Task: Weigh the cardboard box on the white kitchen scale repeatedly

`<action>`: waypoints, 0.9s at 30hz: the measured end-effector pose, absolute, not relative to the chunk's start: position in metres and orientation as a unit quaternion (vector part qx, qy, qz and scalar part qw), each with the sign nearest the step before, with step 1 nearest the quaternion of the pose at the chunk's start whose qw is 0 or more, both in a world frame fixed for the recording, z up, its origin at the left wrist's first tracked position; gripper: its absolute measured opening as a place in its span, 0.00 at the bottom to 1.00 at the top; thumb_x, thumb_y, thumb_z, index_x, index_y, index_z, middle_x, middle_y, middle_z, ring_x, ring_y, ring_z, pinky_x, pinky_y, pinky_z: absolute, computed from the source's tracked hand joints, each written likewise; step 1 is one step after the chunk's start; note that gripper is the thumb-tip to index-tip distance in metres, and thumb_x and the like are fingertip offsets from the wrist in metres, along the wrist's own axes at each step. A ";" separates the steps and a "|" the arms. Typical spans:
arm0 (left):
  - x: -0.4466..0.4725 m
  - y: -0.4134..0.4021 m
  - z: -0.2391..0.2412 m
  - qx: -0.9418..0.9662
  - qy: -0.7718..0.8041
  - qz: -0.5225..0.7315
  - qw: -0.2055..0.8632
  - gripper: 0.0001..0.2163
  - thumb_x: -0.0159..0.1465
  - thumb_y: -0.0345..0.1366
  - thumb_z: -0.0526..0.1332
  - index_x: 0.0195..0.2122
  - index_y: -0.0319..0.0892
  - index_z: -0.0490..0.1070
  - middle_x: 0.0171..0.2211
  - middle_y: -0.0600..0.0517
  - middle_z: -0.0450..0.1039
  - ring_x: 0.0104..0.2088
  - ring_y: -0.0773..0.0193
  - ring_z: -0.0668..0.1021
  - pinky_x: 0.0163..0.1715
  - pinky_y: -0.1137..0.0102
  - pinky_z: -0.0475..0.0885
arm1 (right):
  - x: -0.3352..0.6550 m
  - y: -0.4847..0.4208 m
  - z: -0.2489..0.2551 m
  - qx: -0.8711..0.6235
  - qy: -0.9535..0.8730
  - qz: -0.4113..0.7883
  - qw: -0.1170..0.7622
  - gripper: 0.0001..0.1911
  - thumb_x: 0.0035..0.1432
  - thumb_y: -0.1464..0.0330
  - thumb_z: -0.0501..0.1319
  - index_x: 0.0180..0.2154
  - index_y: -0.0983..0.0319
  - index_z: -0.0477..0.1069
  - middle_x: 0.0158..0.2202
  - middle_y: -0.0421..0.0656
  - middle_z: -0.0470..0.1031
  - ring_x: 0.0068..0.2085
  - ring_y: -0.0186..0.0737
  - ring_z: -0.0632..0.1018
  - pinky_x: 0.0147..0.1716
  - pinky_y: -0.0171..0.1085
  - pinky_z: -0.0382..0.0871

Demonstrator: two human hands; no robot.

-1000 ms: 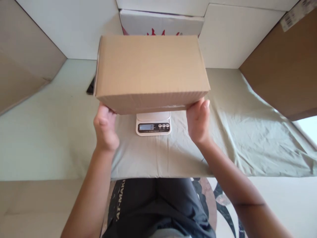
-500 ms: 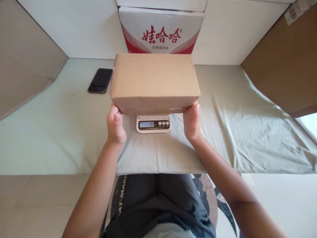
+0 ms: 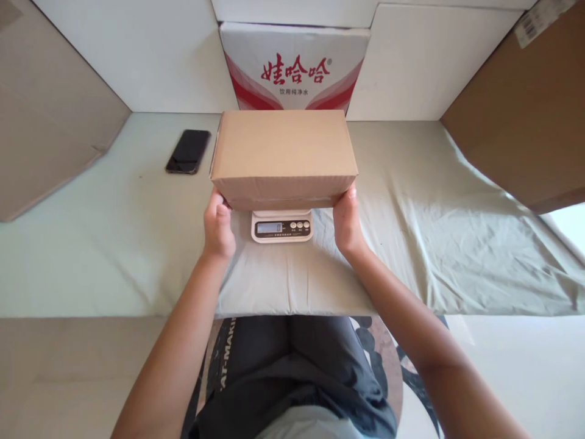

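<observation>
A closed brown cardboard box (image 3: 283, 155) is held between both hands just over a small white kitchen scale (image 3: 281, 227). My left hand (image 3: 219, 227) grips the box's lower left corner, fingers tucked beneath it. My right hand (image 3: 346, 224) holds the lower right corner the same way. The scale's display and buttons show below the box's front edge; the weighing platform is hidden under the box. I cannot tell whether the box rests on the scale.
A black phone (image 3: 188, 151) lies at the back left on the pale green cloth (image 3: 411, 244). A white and red printed carton (image 3: 295, 67) stands behind the box. Large brown cardboard panels stand at left (image 3: 46, 140) and right (image 3: 525, 122).
The box has come down and away from the camera, toward the scale, with both hands following. The printed carton and the phone, hidden before, have come into view.
</observation>
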State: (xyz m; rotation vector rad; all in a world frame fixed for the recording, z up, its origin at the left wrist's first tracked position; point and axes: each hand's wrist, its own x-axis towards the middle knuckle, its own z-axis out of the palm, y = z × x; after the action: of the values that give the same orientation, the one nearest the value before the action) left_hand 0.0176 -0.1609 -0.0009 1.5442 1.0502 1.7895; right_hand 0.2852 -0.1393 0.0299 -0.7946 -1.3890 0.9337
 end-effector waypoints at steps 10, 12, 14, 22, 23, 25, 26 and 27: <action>0.020 -0.159 -0.001 0.566 0.362 0.679 0.296 0.32 0.74 0.65 0.56 0.68 0.52 0.77 0.63 0.42 0.80 0.66 0.45 0.81 0.63 0.56 0.78 | 0.286 -0.138 0.027 -0.341 -0.612 0.400 0.591 0.36 0.74 0.39 0.44 0.76 0.40 0.57 0.78 0.35 0.64 0.83 0.49 0.58 0.85 0.54 0.51; 0.020 -0.159 -0.002 0.557 0.366 0.683 0.300 0.32 0.74 0.65 0.56 0.68 0.52 0.77 0.63 0.42 0.80 0.66 0.45 0.81 0.64 0.55 0.77 | 0.286 -0.136 0.024 -0.345 -0.610 0.398 0.592 0.37 0.74 0.39 0.44 0.77 0.41 0.57 0.78 0.35 0.64 0.83 0.49 0.58 0.85 0.54 0.51; 0.021 -0.159 -0.002 0.552 0.370 0.684 0.302 0.32 0.74 0.66 0.56 0.67 0.51 0.78 0.62 0.42 0.80 0.66 0.44 0.80 0.65 0.54 0.77 | 0.287 -0.134 0.021 -0.348 -0.606 0.398 0.595 0.37 0.74 0.39 0.44 0.76 0.41 0.57 0.79 0.36 0.64 0.83 0.50 0.58 0.85 0.54 0.50; 0.022 -0.161 0.001 0.555 0.374 0.681 0.297 0.33 0.74 0.66 0.55 0.66 0.48 0.78 0.63 0.41 0.80 0.67 0.43 0.79 0.68 0.51 0.75 | 0.284 -0.136 0.026 -0.364 -0.590 0.401 0.599 0.38 0.73 0.37 0.44 0.77 0.42 0.57 0.79 0.35 0.63 0.83 0.49 0.58 0.85 0.53 0.51; 0.022 -0.160 0.002 0.552 0.380 0.681 0.296 0.33 0.73 0.67 0.55 0.66 0.48 0.77 0.64 0.41 0.79 0.69 0.42 0.78 0.69 0.51 0.74 | 0.284 -0.136 0.027 -0.371 -0.584 0.401 0.601 0.39 0.72 0.36 0.45 0.76 0.41 0.57 0.79 0.34 0.63 0.83 0.48 0.57 0.85 0.53 0.50; 0.022 -0.160 0.003 0.538 0.389 0.687 0.294 0.35 0.72 0.69 0.56 0.67 0.50 0.76 0.67 0.43 0.77 0.72 0.42 0.74 0.71 0.50 0.72 | 0.285 -0.136 0.028 -0.388 -0.565 0.405 0.605 0.42 0.69 0.33 0.45 0.76 0.40 0.57 0.80 0.32 0.60 0.84 0.47 0.55 0.85 0.55 0.50; 0.021 -0.160 0.003 0.531 0.391 0.692 0.295 0.35 0.71 0.69 0.56 0.68 0.51 0.76 0.69 0.44 0.76 0.74 0.42 0.72 0.73 0.49 0.70 | 0.285 -0.136 0.028 -0.396 -0.554 0.410 0.607 0.43 0.67 0.31 0.46 0.76 0.39 0.56 0.81 0.31 0.59 0.84 0.48 0.53 0.86 0.56 0.49; 0.020 -0.159 0.004 0.524 0.392 0.695 0.296 0.36 0.71 0.70 0.56 0.69 0.52 0.75 0.71 0.45 0.74 0.75 0.42 0.70 0.75 0.48 0.68 | 0.286 -0.136 0.028 -0.403 -0.543 0.414 0.610 0.45 0.66 0.30 0.47 0.76 0.39 0.55 0.81 0.31 0.58 0.85 0.48 0.52 0.86 0.57 0.48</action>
State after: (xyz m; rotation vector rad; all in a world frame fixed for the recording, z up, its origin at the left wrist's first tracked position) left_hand 0.0201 -0.1591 0.0036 1.3946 1.0436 1.8499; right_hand 0.2862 -0.1358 0.0275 -0.9303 -1.2532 0.9568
